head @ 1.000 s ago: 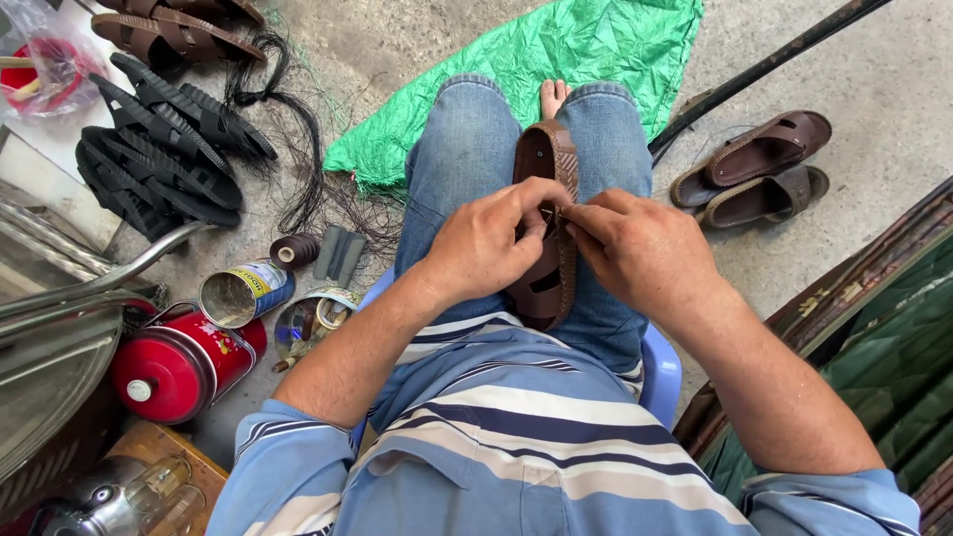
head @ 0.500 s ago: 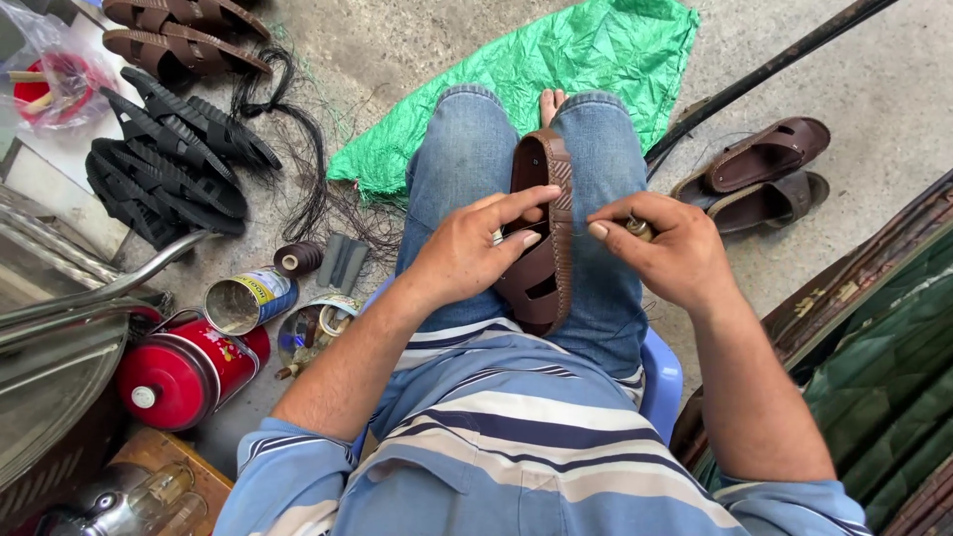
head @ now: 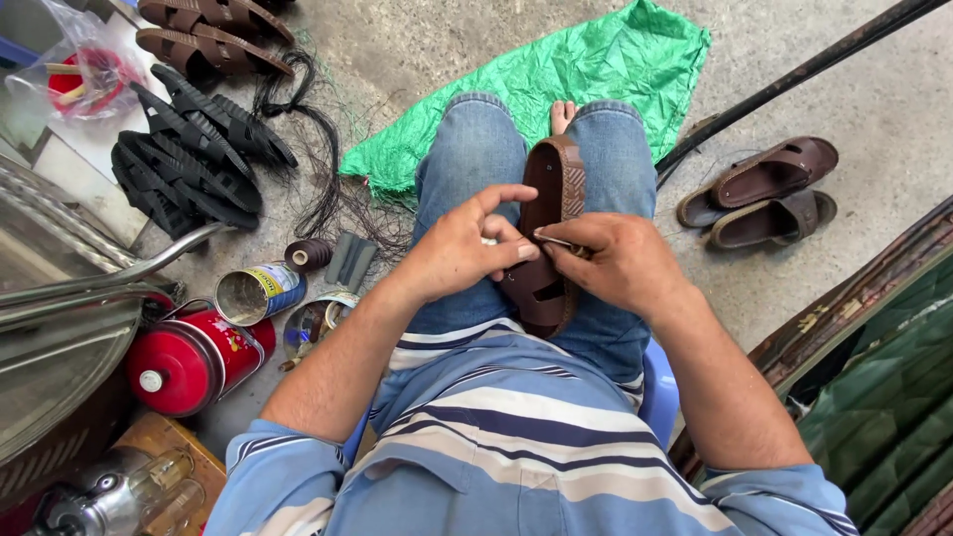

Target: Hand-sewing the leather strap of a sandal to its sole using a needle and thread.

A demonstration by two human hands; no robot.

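Head view: both hands' fingers (head: 516,248) pinch brown sandal (head: 551,213).

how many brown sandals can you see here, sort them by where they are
On the lap, under the left hand and right hand: 1 brown sandal
Right-side pair on the floor: 2
Top-left pair on the floor: 2
Total: 5

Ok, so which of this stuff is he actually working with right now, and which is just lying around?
In hand:
- brown sandal on the lap, steadied by the left hand
- thin needle-like tool, pinched in the right hand

Lying about:
- pair of brown sandals
- black soles
- green sheet
- open tin can
- thread spool
- red canister
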